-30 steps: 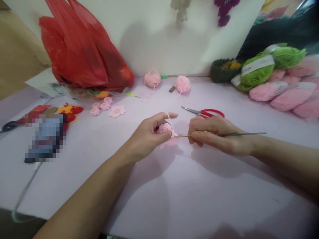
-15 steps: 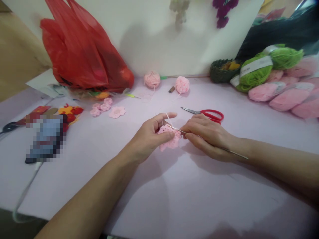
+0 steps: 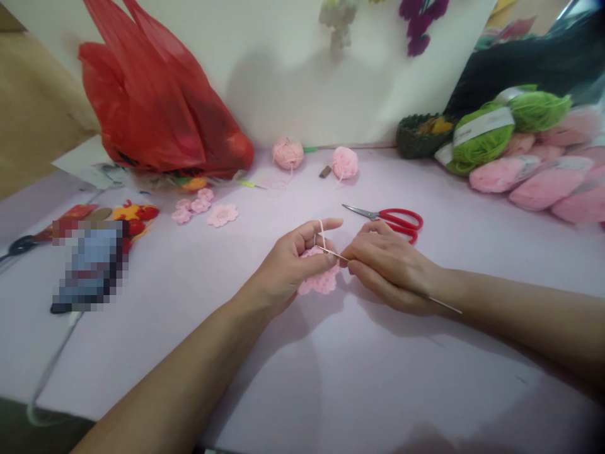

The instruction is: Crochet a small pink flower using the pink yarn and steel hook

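A slim metal hook (image 3: 445, 305) slants across the upper edge of a scalloped pink crochet piece (image 3: 320, 281).

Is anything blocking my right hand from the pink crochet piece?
No visible obstacle: the hook in your right hand reaches the crochet piece in your left hand; the scissors lie beyond, not between.

A red plastic bag (image 3: 161, 107) stands at the back left of the counter (image 3: 401, 378), and in front of it a pixelated object (image 3: 89, 265) with a white cable (image 3: 53, 366) lies beside red and yellow pieces (image 3: 136, 222). Red-handled scissors (image 3: 401, 219) lie near the middle. Farther right, a dark green container (image 3: 416, 140) sits beside banded green skeins (image 3: 482, 144) and pink skeins (image 3: 551, 186), with a purple cluster (image 3: 418, 31) up against the white panel (image 3: 283, 69).
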### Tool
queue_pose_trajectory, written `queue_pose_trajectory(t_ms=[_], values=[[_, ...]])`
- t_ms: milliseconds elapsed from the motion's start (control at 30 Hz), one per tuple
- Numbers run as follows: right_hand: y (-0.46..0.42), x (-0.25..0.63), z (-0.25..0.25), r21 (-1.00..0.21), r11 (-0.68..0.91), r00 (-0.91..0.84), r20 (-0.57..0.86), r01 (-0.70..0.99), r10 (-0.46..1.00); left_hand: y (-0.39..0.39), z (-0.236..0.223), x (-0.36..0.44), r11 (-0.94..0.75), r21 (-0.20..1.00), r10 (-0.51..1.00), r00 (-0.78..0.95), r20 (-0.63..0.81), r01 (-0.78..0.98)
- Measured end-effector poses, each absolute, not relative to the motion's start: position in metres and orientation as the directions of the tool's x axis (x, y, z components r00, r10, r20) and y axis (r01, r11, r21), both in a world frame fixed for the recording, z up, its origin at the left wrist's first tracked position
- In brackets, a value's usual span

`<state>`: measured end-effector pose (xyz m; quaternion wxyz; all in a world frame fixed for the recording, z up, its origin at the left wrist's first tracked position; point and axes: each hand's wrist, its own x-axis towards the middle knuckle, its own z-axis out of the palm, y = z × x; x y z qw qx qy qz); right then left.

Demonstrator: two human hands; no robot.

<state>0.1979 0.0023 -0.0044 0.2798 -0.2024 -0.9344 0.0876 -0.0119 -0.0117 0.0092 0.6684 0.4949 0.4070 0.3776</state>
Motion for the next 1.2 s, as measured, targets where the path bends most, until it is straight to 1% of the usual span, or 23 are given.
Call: queue_pose_trajectory(t_ms=[100, 200, 267, 300, 333, 400, 433, 500, 533, 600, 700, 833, 933, 1067, 1200], values=[[0.0, 0.196, -0.005, -0.2, 0.907, -0.753, 0.506, 0.372, 0.42, -0.012, 0.011, -0.011, 0.171, 0.985, 0.926, 0.343, -0.155, -0.016], [-0.005, 0.191, -0.003, -0.016, 0.88, -0.75, 0.515, 0.475, 0.415, -0.015, 0.011, -0.006, 0.078, 0.99, 0.964, 0.245, -0.106, 0.122], [-0.008, 0.188, -0.002, 0.115, 0.823, -0.739, 0.52, 0.556, 0.427, -0.019, 0.009, 0.001, 0.015, 0.977, 0.985, 0.164, -0.051, 0.213], [-0.01, 0.186, -0.002, 0.162, 0.792, -0.731, 0.525, 0.589, 0.436, -0.021, 0.008, 0.005, -0.005, 0.973, 0.992, 0.124, -0.024, 0.232], [-0.011, 0.185, -0.001, 0.196, 0.764, -0.722, 0.53, 0.615, 0.445, -0.023, 0.007, 0.009, -0.011, 0.976, 0.996, 0.093, -0.01, 0.22], [-0.011, 0.184, -0.002, 0.235, 0.723, -0.707, 0.536, 0.65, 0.462, -0.026, 0.004, 0.016, 0.025, 0.996, 0.998, 0.052, -0.029, 0.088], [-0.01, 0.184, -0.002, 0.244, 0.708, -0.7, 0.537, 0.663, 0.47, -0.027, 0.004, 0.018, 0.067, 0.998, 0.996, 0.053, -0.065, -0.02], [-0.008, 0.184, -0.003, 0.251, 0.693, -0.691, 0.542, 0.676, 0.478, -0.026, 0.004, 0.02, 0.178, 0.956, 0.983, 0.093, -0.16, -0.232], [-0.006, 0.184, -0.004, 0.244, 0.697, -0.688, 0.551, 0.674, 0.473, -0.026, 0.005, 0.019, 0.236, 0.921, 0.97, 0.127, -0.206, -0.311], [-0.003, 0.186, -0.006, 0.21, 0.729, -0.683, 0.581, 0.651, 0.443, -0.024, 0.008, 0.015, 0.328, 0.863, 0.943, 0.195, -0.272, -0.383], [0.002, 0.188, -0.009, 0.153, 0.801, -0.694, 0.607, 0.579, 0.386, -0.021, 0.012, 0.008, 0.378, 0.85, 0.918, 0.269, -0.292, -0.366], [0.005, 0.191, -0.01, 0.118, 0.863, -0.74, 0.58, 0.491, 0.341, -0.02, 0.014, 0.002, 0.342, 0.894, 0.917, 0.308, -0.251, -0.29], [0.005, 0.192, -0.01, 0.116, 0.873, -0.745, 0.581, 0.475, 0.328, -0.019, 0.015, -0.001, 0.327, 0.91, 0.917, 0.32, -0.239, -0.257], [0.005, 0.193, -0.009, 0.134, 0.871, -0.738, 0.601, 0.472, 0.308, -0.017, 0.018, -0.006, 0.334, 0.919, 0.911, 0.323, -0.258, -0.208], [0.007, 0.195, -0.007, 0.131, 0.889, -0.745, 0.606, 0.438, 0.277, -0.014, 0.019, -0.012, 0.304, 0.933, 0.917, 0.325, -0.232, -0.192]])
